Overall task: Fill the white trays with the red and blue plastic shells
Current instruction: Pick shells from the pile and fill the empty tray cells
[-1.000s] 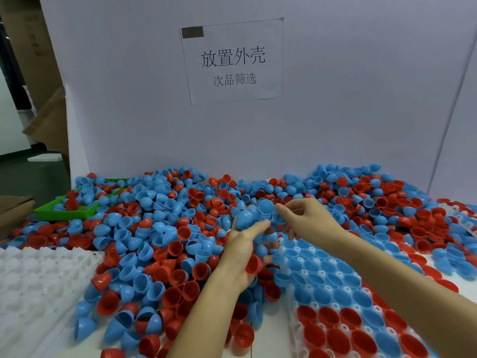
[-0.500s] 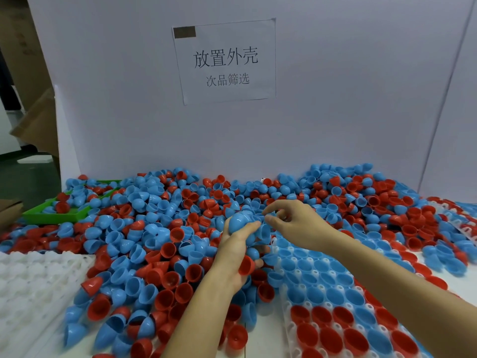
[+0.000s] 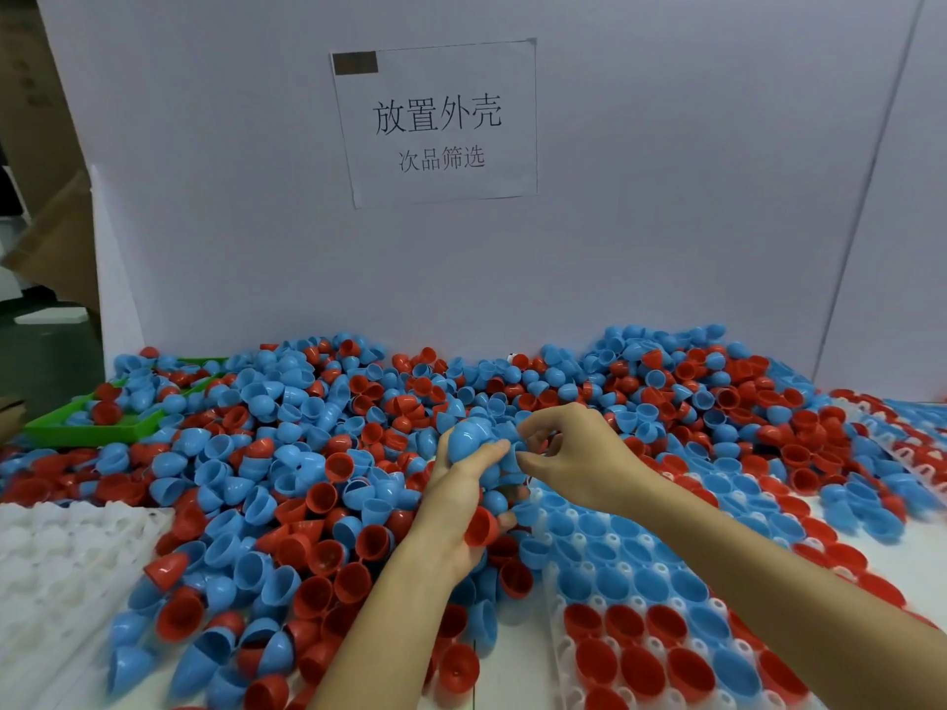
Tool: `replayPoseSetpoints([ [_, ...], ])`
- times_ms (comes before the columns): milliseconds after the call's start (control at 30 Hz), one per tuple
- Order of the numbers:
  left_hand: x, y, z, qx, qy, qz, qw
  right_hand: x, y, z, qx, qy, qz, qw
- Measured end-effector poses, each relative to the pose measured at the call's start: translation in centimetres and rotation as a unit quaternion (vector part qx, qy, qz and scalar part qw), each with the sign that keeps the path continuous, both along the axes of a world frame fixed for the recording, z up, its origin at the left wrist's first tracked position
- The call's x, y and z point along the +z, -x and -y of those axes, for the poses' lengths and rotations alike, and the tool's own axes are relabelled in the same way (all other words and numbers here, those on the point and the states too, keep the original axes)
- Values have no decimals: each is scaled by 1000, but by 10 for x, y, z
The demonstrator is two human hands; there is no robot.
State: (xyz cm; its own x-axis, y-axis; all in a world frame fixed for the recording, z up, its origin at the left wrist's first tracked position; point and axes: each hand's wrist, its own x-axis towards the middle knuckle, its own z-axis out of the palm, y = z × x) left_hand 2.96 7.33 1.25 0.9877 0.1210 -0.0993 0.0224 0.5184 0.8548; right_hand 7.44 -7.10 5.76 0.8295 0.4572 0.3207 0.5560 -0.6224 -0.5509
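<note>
The left hand point(image 3: 464, 509) grips a handful of shells: a blue shell point(image 3: 469, 440) sits under the thumb at the top and a red shell point(image 3: 480, 526) is wedged lower against the palm, so the hand serves as a ready supply. The right hand point(image 3: 574, 458) works just beside it, thumb and forefinger pinching a small blue shell point(image 3: 512, 456) from that handful, the other fingers curled clear. The loose pile of shells point(image 3: 287, 468) covers the table behind and to the left. The part-filled tray point(image 3: 640, 604) lies directly below the right hand, keeping each placement short. An empty tray point(image 3: 56, 556) waits at the left.
</note>
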Motion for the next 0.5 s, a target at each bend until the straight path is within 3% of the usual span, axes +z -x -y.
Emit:
replayPoseSetpoints([
  [500, 0, -2, 0, -22, -5, -10, 1000, 12, 32, 50, -27, 13, 26, 999],
])
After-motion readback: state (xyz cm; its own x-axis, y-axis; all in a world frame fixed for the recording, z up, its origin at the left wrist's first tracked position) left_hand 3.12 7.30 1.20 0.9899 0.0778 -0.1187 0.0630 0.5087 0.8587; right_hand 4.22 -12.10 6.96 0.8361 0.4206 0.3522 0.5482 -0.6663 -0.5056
